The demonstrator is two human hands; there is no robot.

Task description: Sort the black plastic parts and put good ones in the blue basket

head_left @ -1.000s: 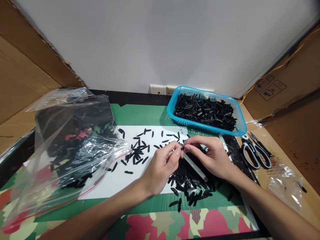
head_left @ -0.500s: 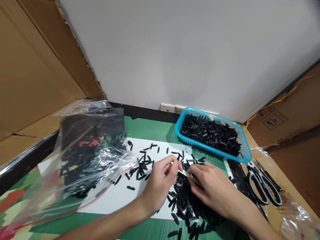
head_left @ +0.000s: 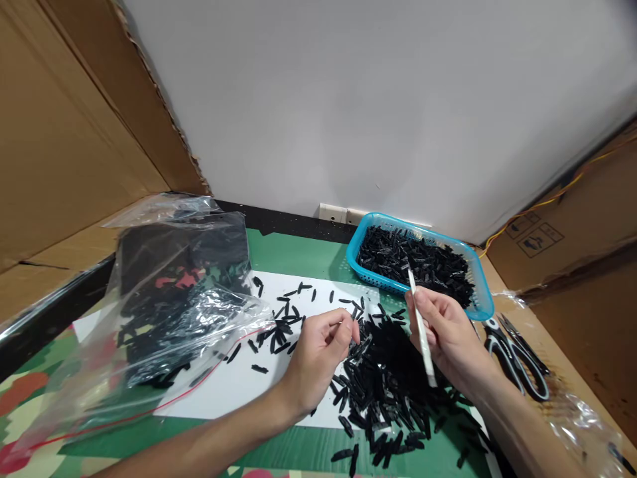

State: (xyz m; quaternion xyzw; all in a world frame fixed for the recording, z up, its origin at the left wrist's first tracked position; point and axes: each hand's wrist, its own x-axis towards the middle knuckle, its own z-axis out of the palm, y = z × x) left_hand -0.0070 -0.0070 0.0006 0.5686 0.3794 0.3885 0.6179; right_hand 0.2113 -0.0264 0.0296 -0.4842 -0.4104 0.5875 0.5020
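Note:
My left hand [head_left: 323,355] is closed in a pinch over the white sheet [head_left: 223,392]; whatever sits between its fingertips is hidden. In my right hand [head_left: 448,332] is a slim white-handled knife [head_left: 423,338], held upright with its thin pale tip pointing up near the basket's front rim. A heap of small black strips [head_left: 383,392] lies below and between my hands, partly on the sheet and partly on the green mat [head_left: 293,255]. More loose black strips [head_left: 283,325] are scattered left of my left hand.
A blue plastic basket [head_left: 353,255] full of black pieces stands at the back right. Scissors [head_left: 517,358] lie to its right. A clear zip bag [head_left: 199,318] with black pieces rests at left. Cardboard [head_left: 74,133] stands on the left, a white wall [head_left: 348,99] behind.
My right hand has moved away from my left fingertips to the right and turned, raising the white knife upright. My left hand has stayed nearly in place, still pinched.

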